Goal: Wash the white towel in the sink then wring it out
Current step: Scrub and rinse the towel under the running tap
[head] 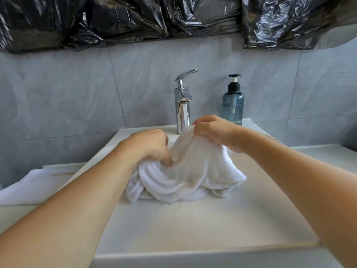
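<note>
Over the shallow white ceramic sink (251, 190) below the chrome faucet (182, 111), left hand (152, 146) and right hand (214, 130) each clutch the bunched wet white terry towel (185, 175); rubbing should stay under the spout.

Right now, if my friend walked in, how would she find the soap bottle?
Start at the white sink and look to its back edge, where the shiny faucet stands. Just to the right of the faucet, against the grey tiled wall, is the soap bottle. It is the only see-through blue thing there, with a black pump on top.
</note>
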### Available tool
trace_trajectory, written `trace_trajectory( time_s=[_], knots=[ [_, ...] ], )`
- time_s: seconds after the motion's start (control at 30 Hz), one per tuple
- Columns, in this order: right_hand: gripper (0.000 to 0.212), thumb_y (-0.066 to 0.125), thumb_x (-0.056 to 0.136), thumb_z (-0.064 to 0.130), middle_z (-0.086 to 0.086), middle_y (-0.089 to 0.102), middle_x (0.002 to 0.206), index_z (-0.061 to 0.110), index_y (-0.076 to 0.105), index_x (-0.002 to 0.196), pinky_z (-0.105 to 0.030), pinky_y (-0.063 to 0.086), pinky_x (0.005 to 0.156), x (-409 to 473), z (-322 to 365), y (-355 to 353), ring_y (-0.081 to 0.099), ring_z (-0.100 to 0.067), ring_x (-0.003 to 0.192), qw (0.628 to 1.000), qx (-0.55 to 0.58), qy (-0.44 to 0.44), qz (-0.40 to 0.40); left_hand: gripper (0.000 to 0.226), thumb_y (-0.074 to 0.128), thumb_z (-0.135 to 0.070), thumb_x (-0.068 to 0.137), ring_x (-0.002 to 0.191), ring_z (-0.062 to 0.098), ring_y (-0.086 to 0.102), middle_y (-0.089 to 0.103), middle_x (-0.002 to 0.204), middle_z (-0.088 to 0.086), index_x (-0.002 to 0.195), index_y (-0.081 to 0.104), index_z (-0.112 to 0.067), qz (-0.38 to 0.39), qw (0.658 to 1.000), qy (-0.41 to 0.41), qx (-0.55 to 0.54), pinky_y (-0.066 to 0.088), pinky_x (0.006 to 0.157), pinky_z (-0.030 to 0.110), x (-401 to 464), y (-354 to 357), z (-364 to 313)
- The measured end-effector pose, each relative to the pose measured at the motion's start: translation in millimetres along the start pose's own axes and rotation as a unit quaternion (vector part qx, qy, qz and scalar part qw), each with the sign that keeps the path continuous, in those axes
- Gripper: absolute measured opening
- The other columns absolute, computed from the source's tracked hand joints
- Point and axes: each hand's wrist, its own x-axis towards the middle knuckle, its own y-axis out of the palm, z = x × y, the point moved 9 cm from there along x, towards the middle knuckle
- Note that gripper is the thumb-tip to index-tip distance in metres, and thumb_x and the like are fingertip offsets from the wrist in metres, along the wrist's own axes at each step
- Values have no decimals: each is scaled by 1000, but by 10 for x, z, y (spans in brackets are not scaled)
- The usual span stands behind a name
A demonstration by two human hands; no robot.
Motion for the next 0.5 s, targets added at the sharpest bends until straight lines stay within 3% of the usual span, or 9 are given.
trace_trajectory(
  time_s=[0.07, 0.13, 0.17, 0.2, 0.27, 0.33, 0.37, 0.43, 0.5],
  knots=[
    [18, 57, 86, 14, -9, 64, 84, 7, 68, 97, -35, 49, 70, 8, -22, 36, 60, -24, 75, 1000, -21, -4, 11, 24, 74, -27, 64, 77, 23, 60, 62, 84, 2, 77, 57, -18, -12, 999, -21, 44, 42, 62, 29, -28, -92, 92],
    [12, 58, 89, 12, -5, 66, 83, 18, 68, 91, -32, 51, 67, -18, -5, 80, 62, -21, 72, 998, -56, -20, 27, 15, 66, -19, 70, 93, 28, 59, 63, 98, 5, 82, 56, -18, 19, 992, -66, 104, 46, 85, 41, -85, -118, 215],
    [10, 60, 88, 14, -3, 65, 83, 21, 67, 90, -31, 50, 65, -25, 5, 108, 61, -20, 72, 995, -89, -28, 33, 17, 61, -16, 75, 112, 32, 56, 61, 110, 6, 91, 58, -18, 53, 983, -99, 146, 35, 104, 58, -123, -95, 291],
    [9, 63, 87, 17, -2, 65, 85, 22, 66, 94, -33, 50, 66, -31, 12, 136, 61, -21, 75, 990, -133, -35, 37, 24, 54, -15, 81, 127, 37, 47, 57, 124, 7, 105, 58, -20, 94, 966, -125, 205, 15, 110, 71, -159, -56, 352],
    [15, 65, 86, 23, -1, 64, 91, 20, 66, 101, -31, 50, 69, -32, 2, 187, 61, -21, 82, 971, -230, -44, 41, 49, 41, -13, 87, 140, 39, 34, 50, 143, 6, 135, 48, -24, 135, 943, -109, 286, -4, 111, 74, -143, 70, 313],
    [11, 64, 87, 24, 7, 61, 87, 26, 64, 97, -23, 45, 62, -38, -58, 229, 57, -13, 76, 960, -270, -40, 56, 71, 43, -14, 83, 137, 35, 40, 48, 147, 8, 150, 28, -32, 157, 959, -29, 232, 13, 119, 61, -156, 298, 131],
    [12, 64, 87, 23, 10, 60, 86, 30, 63, 98, -21, 43, 61, -48, -85, 248, 56, -9, 74, 958, -276, -38, 66, 77, 48, -10, 80, 132, 32, 48, 50, 147, 6, 150, 26, -35, 224, 966, 2, 130, 28, 117, 52, -261, 484, 41],
    [20, 63, 87, 21, 12, 61, 89, 28, 66, 105, -20, 44, 64, -52, -109, 265, 56, -8, 77, 953, -291, -35, 75, 78, 57, 7, 75, 124, 26, 58, 57, 142, 1, 142, 44, -30, 370, 916, -19, -155, 41, 108, 37, -521, 881, -110],
    [33, 63, 86, 20, 6, 64, 100, 23, 66, 119, -23, 49, 75, -40, -145, 259, 60, -13, 87, 946, -314, -18, 77, 60, 75, -4, 72, 110, 17, 64, 65, 129, -1, 128, 60, -22, 336, 935, -16, -112, 49, 92, 29, -500, 878, -111]
  ],
)
